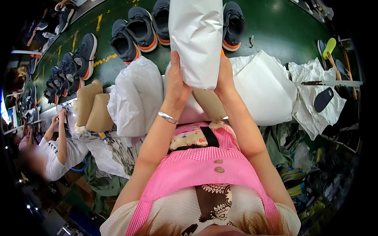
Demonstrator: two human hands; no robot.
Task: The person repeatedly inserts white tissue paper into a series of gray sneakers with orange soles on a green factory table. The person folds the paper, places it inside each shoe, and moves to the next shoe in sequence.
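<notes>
Both of my hands hold up a white paper-wrapped bundle (197,43), long and rounded at its near end. My left hand (177,80) is closed on its left side, thumb upright along the paper and the other fingers hidden behind. On the right side my right hand (225,74) grips it, fingers mostly hidden. A sliver of orange shows beside that hand; what it belongs to I cannot tell. Behind the bundle stand dark grey sneakers with orange soles, including one sneaker (233,25) to the right and another (141,27) to the left.
White paper sheets (264,88) lie right of my arms, crumpled white paper (132,94) to the left beside tan moulded inserts (100,112). More sneakers (84,57) line the green table (271,27). A dark insole (323,100) rests on paper. Another person (59,153) works at left.
</notes>
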